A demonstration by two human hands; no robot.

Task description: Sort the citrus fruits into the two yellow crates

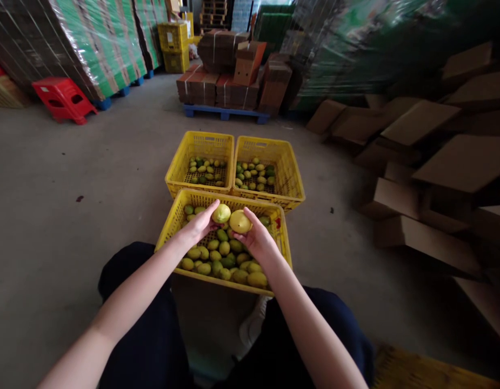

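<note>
My left hand (pixel 201 222) is closed around a greenish-yellow lemon (pixel 221 213). In my right hand (pixel 255 237) sits a yellower lemon (pixel 239 221), with a small dark spot on the side facing me. The two lemons are side by side, nearly touching, above the near yellow crate (pixel 225 281). Many green and yellow lemons (pixel 224 248) lie in that crate, partly hidden by my hands. Beyond it stand a left yellow crate (pixel 229 143) and a right yellow crate (pixel 292 162), each with a layer of lemons on its bottom.
Open cardboard boxes (pixel 420 237) are heaped on the right. Bundled flat cartons (pixel 197 86) rest on a blue pallet (pixel 225 112) ahead. A red stool (pixel 63 97) stands at the far left, by wrapped green stacks (pixel 99 43). Yellow crates (pixel 174 46) are stacked at the back.
</note>
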